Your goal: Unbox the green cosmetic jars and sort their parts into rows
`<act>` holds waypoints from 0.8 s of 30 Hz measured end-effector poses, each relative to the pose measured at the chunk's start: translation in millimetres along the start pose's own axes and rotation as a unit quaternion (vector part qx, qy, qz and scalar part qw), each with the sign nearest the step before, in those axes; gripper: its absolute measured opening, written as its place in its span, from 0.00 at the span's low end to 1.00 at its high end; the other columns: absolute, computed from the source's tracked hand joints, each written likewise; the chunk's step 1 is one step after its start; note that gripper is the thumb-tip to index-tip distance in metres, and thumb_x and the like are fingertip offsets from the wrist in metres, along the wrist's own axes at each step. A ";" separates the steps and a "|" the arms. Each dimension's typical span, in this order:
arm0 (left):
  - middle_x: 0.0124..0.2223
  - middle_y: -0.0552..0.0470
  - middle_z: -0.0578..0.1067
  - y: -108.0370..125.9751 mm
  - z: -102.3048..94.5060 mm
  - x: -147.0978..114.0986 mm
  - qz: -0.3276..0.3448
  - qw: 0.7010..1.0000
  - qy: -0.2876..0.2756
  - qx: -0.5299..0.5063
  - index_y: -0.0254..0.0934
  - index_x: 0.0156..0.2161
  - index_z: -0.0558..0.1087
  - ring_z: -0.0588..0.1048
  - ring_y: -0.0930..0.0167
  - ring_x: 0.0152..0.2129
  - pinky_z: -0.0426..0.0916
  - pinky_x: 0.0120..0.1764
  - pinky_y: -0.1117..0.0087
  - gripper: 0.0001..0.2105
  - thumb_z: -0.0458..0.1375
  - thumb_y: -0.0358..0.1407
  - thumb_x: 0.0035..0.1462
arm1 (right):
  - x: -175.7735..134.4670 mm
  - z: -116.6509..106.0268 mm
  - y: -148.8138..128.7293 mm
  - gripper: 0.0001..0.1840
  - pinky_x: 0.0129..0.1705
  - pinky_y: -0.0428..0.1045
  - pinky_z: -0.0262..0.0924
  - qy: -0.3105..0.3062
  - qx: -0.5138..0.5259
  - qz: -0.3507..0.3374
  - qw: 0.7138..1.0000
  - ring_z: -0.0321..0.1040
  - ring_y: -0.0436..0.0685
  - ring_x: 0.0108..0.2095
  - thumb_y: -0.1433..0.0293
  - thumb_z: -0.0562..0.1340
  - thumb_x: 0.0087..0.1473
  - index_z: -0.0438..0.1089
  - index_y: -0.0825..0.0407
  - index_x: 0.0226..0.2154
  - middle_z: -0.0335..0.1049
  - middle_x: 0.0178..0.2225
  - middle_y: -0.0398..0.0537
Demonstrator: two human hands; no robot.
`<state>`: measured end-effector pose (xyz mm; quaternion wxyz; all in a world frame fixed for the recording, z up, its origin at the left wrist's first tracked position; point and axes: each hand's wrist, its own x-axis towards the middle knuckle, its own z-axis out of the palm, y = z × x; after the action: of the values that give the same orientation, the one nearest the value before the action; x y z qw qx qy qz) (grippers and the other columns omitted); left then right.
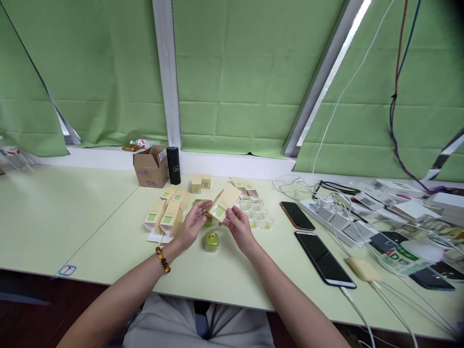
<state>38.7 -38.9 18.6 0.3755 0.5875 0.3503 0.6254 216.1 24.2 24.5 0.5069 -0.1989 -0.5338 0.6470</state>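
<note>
My right hand [239,228] grips a small beige paper box [225,203] with a square green window, tilted above the table. Beside the box's left edge, my left hand [195,222] has its fingers apart and holds nothing. Below the hands, a small clear jar with a green lid [211,241] stands on the table. More green-lidded pieces are partly hidden behind my left hand. To the left of that hand lie several similar beige boxes [168,215], some with white flaps out. Right of my right hand sit several clear containers with yellow spots [256,212].
A cardboard box [151,166] and a black cylinder [174,166] stand at the back left. More beige boxes [201,182] are at the back. To the right lie two phones [297,215], a power strip [337,222], tangled cables and a plastic bottle [413,256].
</note>
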 end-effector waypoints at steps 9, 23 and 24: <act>0.59 0.41 0.69 -10.5 1.2 -1.3 0.015 0.998 0.002 0.055 0.42 0.62 0.64 0.72 0.61 0.55 0.71 0.56 0.58 0.24 0.61 0.43 0.66 | 1.0 5.7 8.9 0.26 0.32 0.49 0.72 -0.007 -0.001 0.017 1.000 0.74 0.55 0.33 0.48 0.73 0.51 0.75 0.50 0.43 0.79 0.40 0.49; 0.59 0.41 0.68 -3.7 -0.3 -1.9 0.034 0.994 0.002 0.108 0.41 0.61 0.63 0.71 0.60 0.55 0.69 0.57 0.59 0.22 0.59 0.44 0.67 | 2.4 4.6 8.7 0.25 0.33 0.49 0.71 0.001 -0.063 0.000 0.998 0.71 0.52 0.28 0.49 0.74 0.49 0.75 0.49 0.41 0.79 0.35 0.46; 0.58 0.41 0.69 -3.2 0.1 -1.8 0.035 0.994 0.002 0.105 0.41 0.61 0.63 0.71 0.61 0.55 0.69 0.57 0.59 0.21 0.59 0.44 0.67 | 2.6 4.4 8.3 0.25 0.33 0.49 0.71 0.001 -0.067 -0.002 0.998 0.71 0.52 0.28 0.49 0.74 0.49 0.75 0.49 0.41 0.79 0.34 0.45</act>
<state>39.0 -39.0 14.9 0.2885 0.6342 0.3940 0.5995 207.9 25.1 19.3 0.4940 -0.2317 -0.5758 0.6088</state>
